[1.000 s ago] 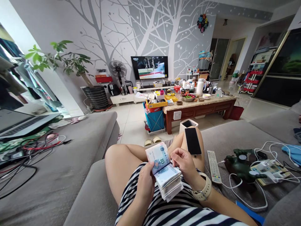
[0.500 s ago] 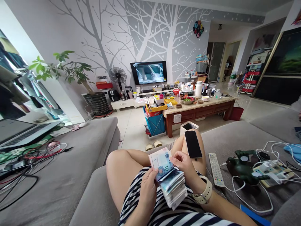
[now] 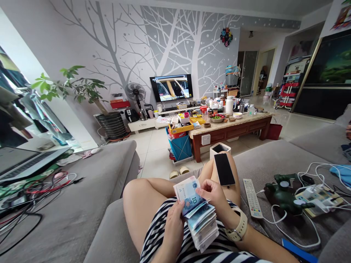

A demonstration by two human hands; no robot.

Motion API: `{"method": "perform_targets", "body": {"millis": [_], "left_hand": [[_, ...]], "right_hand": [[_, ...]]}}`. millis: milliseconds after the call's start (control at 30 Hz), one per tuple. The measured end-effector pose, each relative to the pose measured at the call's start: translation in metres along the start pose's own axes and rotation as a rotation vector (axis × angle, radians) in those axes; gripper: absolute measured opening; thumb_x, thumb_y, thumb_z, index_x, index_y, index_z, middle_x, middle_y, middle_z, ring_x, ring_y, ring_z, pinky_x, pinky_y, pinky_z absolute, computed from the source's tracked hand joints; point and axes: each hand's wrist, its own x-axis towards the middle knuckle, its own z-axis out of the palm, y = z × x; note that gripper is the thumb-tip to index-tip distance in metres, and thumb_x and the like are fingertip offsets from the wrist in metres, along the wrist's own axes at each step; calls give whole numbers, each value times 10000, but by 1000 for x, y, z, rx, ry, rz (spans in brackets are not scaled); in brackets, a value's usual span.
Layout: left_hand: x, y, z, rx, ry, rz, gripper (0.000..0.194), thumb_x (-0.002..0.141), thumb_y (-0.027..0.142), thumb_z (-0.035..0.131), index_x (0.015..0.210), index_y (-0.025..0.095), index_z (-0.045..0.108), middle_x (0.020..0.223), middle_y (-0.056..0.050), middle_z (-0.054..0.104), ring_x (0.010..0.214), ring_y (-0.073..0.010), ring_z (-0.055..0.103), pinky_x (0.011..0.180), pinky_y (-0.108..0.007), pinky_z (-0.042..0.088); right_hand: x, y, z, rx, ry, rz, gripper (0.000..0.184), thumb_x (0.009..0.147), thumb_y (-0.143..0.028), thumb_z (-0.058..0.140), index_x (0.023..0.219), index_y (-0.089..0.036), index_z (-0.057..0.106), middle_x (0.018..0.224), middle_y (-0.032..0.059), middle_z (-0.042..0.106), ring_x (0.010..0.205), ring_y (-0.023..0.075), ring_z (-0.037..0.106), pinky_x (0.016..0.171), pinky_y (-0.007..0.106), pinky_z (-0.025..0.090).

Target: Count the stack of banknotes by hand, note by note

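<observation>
A thick, folded stack of banknotes is held above my lap, with a blue note marked 10 lying flat at its upper end. My left hand grips the stack from the left, the thumb pressed on the face of the blue note. At the note's right edge, my right hand is closed with thumb and forefinger pinching the paper. A cream watch is on my right wrist. The fanned lower ends of the notes point down towards the striped cloth on my lap.
A black-screened phone rests on my right thigh. Beside it on the sofa lie a remote control, a dark green object and a power strip with white cables. A cluttered coffee table stands ahead; a laptop is at left.
My right thumb and fingers have moved slightly left and down over the face of the 10 note. Both hands keep hold of the stack. The view has shifted slightly.
</observation>
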Motion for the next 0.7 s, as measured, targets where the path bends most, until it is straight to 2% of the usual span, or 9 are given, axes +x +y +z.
{"method": "perform_targets", "body": {"millis": [233, 500, 700], "left_hand": [[-3, 7, 2, 71, 15, 25, 234, 675, 396, 707, 758, 183, 758, 807, -64, 767, 816, -283, 686, 719, -353, 538], [-5, 2, 2, 15, -25, -22, 269, 683, 385, 723, 851, 178, 756, 785, -67, 766, 800, -284, 700, 713, -364, 547], [-4, 1, 1, -30, 1, -41, 201, 689, 353, 714, 810, 195, 740, 784, -44, 765, 806, -270, 698, 721, -354, 541]], "right_hand": [[-1, 4, 0, -15, -5, -9, 370, 719, -422, 759, 628, -187, 488, 561, -69, 392, 533, 96, 321, 496, 232, 255], [-2, 5, 0, -16, 4, -12, 377, 729, -432, 751, 627, -184, 487, 555, -71, 394, 527, 92, 318, 491, 231, 253], [-3, 3, 0, -44, 12, -22, 387, 724, -469, 749, 627, -181, 510, 557, -60, 427, 533, 98, 348, 497, 230, 287]]}}
